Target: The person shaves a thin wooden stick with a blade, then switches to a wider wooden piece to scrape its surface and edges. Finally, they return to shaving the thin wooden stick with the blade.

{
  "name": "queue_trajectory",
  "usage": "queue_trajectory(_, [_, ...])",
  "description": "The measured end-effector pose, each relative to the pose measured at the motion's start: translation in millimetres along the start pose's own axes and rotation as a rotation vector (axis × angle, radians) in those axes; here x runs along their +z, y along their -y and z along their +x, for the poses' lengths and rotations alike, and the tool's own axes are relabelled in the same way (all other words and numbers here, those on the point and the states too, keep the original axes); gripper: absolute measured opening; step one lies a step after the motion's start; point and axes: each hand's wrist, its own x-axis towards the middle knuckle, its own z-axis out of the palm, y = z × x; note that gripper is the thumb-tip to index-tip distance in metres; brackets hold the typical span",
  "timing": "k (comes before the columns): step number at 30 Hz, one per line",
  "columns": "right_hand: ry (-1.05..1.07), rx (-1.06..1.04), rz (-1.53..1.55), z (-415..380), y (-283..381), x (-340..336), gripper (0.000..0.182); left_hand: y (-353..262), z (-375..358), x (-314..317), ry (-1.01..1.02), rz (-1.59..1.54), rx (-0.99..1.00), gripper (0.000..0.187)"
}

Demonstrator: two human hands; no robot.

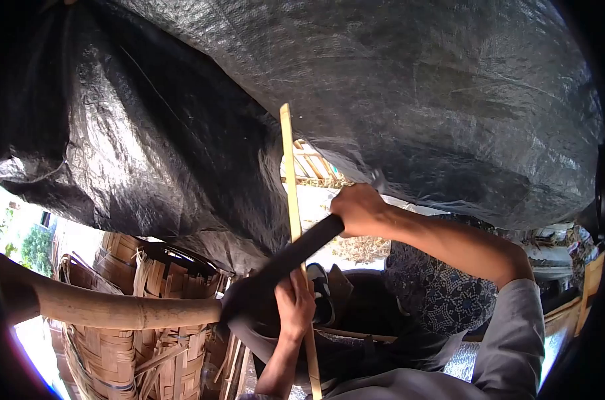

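A long, pale bamboo strip (290, 173) stands nearly upright in front of me, its upper end against the dark sheeting. My left hand (294, 307) is closed around its lower part, and the strip's tail runs down past the wrist toward my lap. Higher and to the right, my right hand (357, 208) grips a dark, broad-bladed machete (292, 257) at its upper right end; the fist hides the handle. The blade slants down to the left, crossing in front of the strip just above my left fingers. Its wide far end is smeared and overlaps a thick bamboo pole (136, 313).
Black plastic sheeting (409, 87) hangs low overhead and across the front. Large woven bamboo baskets (116, 353) stand at lower left, behind the pole. Dark patterned cloth (452, 287) lies beside my right forearm. Pale shavings (359, 248) are heaped on the ground ahead.
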Motion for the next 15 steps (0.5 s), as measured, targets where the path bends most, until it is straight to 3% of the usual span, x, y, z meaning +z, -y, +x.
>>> queue_trajectory(4, [-0.009, 0.228, 0.405, 1.3, 2.5, 5.1, 0.02, -6.1, 1.2, 9.0, -0.026, -0.025, 0.029, 0.038])
queue_trajectory(8, [-0.03, -0.059, 0.197, 5.8, -4.8, 1.1, 0.018, -0.3, -3.1, 8.8, 0.003, -0.049, 0.023, 0.039])
queue_trajectory(9, [-0.137, -0.157, 0.004, 8.2, -9.9, 0.2, 0.018, 21.3, -4.0, 6.6, -0.009, 0.141, 0.125, 0.039])
queue_trajectory(10, [-0.095, -0.185, -0.176, 10.1, -10.0, -10.5, 0.018, 47.8, -3.5, 4.3, -0.021, 0.329, 0.227, 0.039])
queue_trajectory(11, [-0.08, -0.18, -0.245, 14.3, -14.5, -13.6, 0.017, 42.7, 4.1, 7.0, -0.059, 0.9, 0.518, 0.038])
queue_trajectory(12, [-0.067, -0.176, -0.313, 18.3, -17.7, -17.0, 0.016, 35.4, 3.2, 7.5, -0.062, 0.897, 0.52, 0.038])
queue_trajectory(14, [-0.082, -0.12, -0.265, 19.9, -24.7, -19.9, 0.018, -0.2, -3.9, 10.3, 0.069, 0.009, -0.039, 0.032])
queue_trajectory(15, [-0.165, 0.028, -0.067, 20.7, -30.2, -17.2, 0.016, -5.6, -5.7, 15.2, 0.07, 0.01, -0.021, 0.034])
